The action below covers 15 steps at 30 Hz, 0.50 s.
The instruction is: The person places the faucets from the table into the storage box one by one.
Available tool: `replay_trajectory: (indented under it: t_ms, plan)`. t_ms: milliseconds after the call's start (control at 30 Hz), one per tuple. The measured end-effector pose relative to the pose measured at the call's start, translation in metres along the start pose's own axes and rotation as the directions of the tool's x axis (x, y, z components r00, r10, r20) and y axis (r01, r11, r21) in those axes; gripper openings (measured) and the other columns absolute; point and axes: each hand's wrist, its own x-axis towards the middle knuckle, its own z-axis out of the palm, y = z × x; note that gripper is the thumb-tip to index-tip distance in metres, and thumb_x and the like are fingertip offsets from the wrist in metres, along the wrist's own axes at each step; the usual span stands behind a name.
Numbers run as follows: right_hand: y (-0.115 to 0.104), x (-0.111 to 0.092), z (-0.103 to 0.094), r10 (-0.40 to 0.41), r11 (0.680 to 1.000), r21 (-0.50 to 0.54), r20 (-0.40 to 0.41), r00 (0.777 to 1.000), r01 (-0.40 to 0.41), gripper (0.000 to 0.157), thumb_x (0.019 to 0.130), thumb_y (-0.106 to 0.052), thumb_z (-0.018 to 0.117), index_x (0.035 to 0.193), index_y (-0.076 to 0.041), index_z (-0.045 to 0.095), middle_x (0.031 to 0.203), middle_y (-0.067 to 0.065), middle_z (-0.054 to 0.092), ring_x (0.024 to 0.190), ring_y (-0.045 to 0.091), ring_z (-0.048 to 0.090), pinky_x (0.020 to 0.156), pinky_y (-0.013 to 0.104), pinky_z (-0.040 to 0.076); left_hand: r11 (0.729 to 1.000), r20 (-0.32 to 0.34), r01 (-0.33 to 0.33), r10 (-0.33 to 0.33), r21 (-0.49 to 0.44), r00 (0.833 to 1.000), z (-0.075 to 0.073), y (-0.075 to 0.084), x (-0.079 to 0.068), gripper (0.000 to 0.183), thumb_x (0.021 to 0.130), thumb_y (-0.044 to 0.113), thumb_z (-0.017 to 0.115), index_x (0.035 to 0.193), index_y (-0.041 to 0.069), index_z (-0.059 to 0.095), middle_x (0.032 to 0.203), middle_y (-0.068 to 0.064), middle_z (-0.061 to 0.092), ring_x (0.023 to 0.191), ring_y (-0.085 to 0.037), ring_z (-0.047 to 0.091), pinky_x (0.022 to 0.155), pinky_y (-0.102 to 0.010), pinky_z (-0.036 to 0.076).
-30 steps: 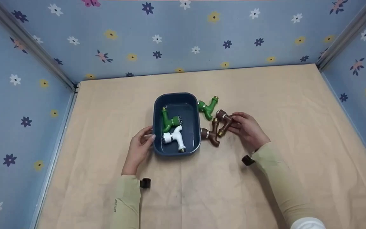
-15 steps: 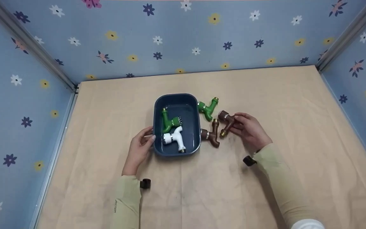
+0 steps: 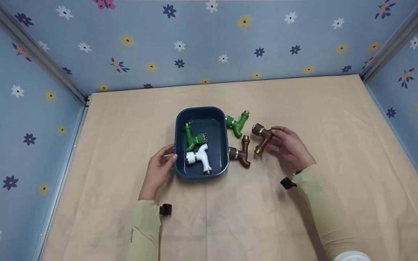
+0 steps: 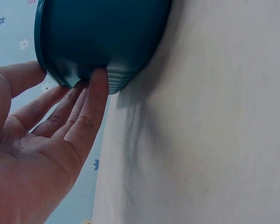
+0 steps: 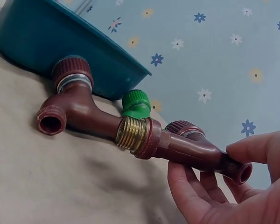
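My left hand (image 3: 158, 168) rests against the left outer wall of the dark blue plastic bin (image 3: 220, 145). In the left wrist view its extended fingers (image 4: 84, 116) touch the wall, the thumb near the rim. Fingers and thumb of my right hand (image 3: 289, 149) pinch a brown tap (image 3: 266, 135) by its spout end, right of the bin; its brass thread points left in the right wrist view. A second brown tap (image 5: 79, 107) leans by the bin's right side. Beyond it lies a green tap (image 3: 236, 125). Inside the bin are a green tap (image 3: 194, 140) and a white tap (image 3: 203, 158).
A beige cloth (image 3: 209, 217) covers the table. Blue flowered panels (image 3: 209, 43) enclose the back and both sides, joined by grey metal posts (image 3: 394, 40). A white round object (image 3: 352, 256) shows at the bottom edge, by the right sleeve.
My right hand has shifted slightly right with the brown tap, widening the gap to the other brown tap. The left hand and bin have stayed in place.
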Motion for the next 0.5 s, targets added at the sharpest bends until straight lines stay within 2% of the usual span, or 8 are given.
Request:
replay_trajectory:
  t_ms: [100, 200, 333, 400, 500]
  plan:
    - [-0.002, -0.002, 0.004, -0.016, 0.999, -0.033, -0.002, 1.0, 0.016, 0.026, 0.099, -0.012, 0.052, 0.123, -0.003, 0.046, 0.105, 0.012, 0.063, 0.094, 0.023, 0.064, 0.08, 0.04, 0.053, 1.0, 0.002, 0.002, -0.002, -0.002, 1.0, 0.0, 0.0, 0.0, 0.041, 0.095, 0.008, 0.059, 0.135, 0.001, 0.051, 0.122, -0.021, 0.056, 0.103, -0.03, 0.06, 0.076, -0.028, 0.053]
    - [-0.004, -0.005, 0.009, -0.03, 0.999, -0.045, 0.006, 1.0, 0.031, 0.029, 0.099, -0.012, 0.054, 0.124, -0.001, 0.046, 0.106, 0.012, 0.062, 0.095, 0.024, 0.064, 0.08, 0.04, 0.053, 1.0, 0.001, 0.004, -0.004, -0.002, 1.0, -0.001, 0.0, 0.0, 0.041, 0.095, 0.009, 0.059, 0.135, 0.001, 0.051, 0.122, -0.021, 0.056, 0.104, -0.03, 0.06, 0.075, -0.028, 0.053]
    - [-0.007, -0.008, 0.017, -0.034, 0.999, -0.03, 0.023, 0.999, 0.035, 0.035, 0.098, -0.011, 0.055, 0.128, 0.002, 0.042, 0.106, 0.012, 0.06, 0.097, 0.025, 0.064, 0.091, 0.045, 0.048, 0.999, 0.016, -0.001, 0.002, -0.033, 1.0, -0.001, 0.001, 0.0, 0.043, 0.095, 0.007, 0.059, 0.136, -0.002, 0.049, 0.124, -0.026, 0.054, 0.106, -0.033, 0.059, 0.074, -0.025, 0.053]
    - [-0.008, -0.009, 0.022, -0.038, 0.999, -0.034, 0.028, 0.999, 0.039, 0.037, 0.098, -0.01, 0.054, 0.13, 0.003, 0.04, 0.108, 0.013, 0.06, 0.097, 0.025, 0.064, 0.094, 0.046, 0.046, 0.999, 0.033, 0.004, -0.002, -0.044, 0.999, -0.002, 0.008, -0.002, 0.043, 0.095, 0.004, 0.058, 0.136, -0.005, 0.047, 0.124, -0.029, 0.053, 0.107, -0.037, 0.058, 0.074, -0.025, 0.052]
    - [-0.01, -0.01, 0.03, -0.047, 0.998, -0.04, 0.044, 0.998, 0.049, 0.033, 0.099, -0.009, 0.052, 0.128, 0.003, 0.041, 0.108, 0.013, 0.058, 0.096, 0.025, 0.064, 0.093, 0.044, 0.047, 0.999, 0.036, 0.002, -0.001, -0.041, 0.999, -0.002, 0.008, -0.002, 0.043, 0.095, 0.005, 0.058, 0.136, -0.004, 0.048, 0.124, -0.028, 0.053, 0.107, -0.036, 0.058, 0.075, -0.026, 0.053]
